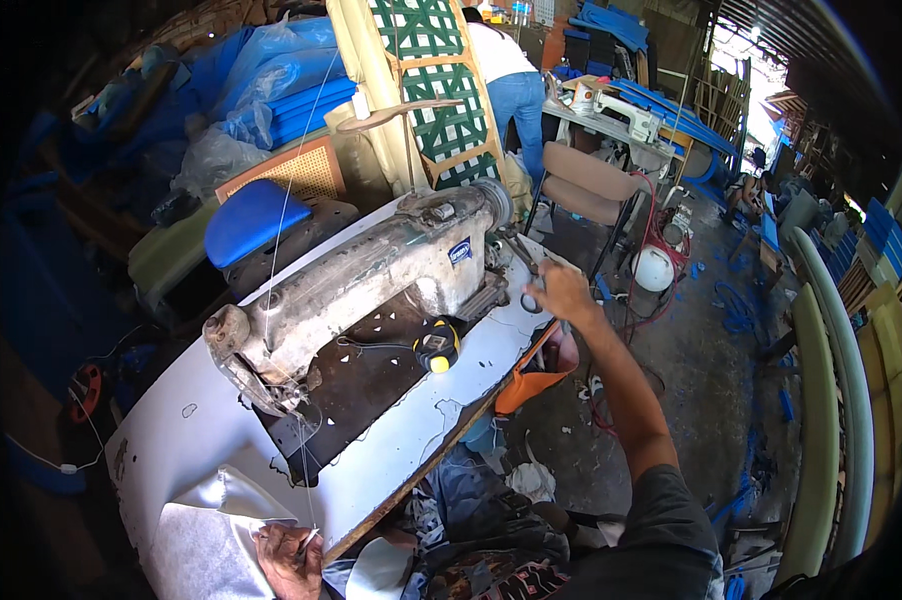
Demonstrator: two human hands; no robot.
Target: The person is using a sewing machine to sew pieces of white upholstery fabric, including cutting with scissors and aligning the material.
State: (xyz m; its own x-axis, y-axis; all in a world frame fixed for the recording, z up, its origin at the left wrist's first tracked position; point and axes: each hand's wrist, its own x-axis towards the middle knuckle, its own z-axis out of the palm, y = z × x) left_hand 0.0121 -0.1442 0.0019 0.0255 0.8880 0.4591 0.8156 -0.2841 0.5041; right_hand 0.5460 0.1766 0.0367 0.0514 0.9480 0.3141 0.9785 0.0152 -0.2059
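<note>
At the lower left, my left hand (pixel 289 562) is closed on the edge of a piece of white fabric (pixel 196 540) at the table's front edge. A thread (pixel 309 490) runs down to it from the needle end of an old, worn sewing machine (pixel 361 270). My right arm reaches far across to the table's right end. There my right hand (pixel 565 292) is closed on the handles of a pair of scissors (pixel 532 299), whose blades point toward the machine's handwheel (pixel 494 205). A black and yellow tape measure (pixel 437 345) sits on the table, between the machine and the front edge.
The white table (pixel 371 495) has chipped edges. An orange cloth (pixel 533 382) hangs beside its front edge. Behind stand a blue cushion (pixel 256 222) and a webbed frame (pixel 441 90). Beyond are a brown chair (pixel 591 185), a compressor (pixel 659 262) and a person in jeans (pixel 516 85).
</note>
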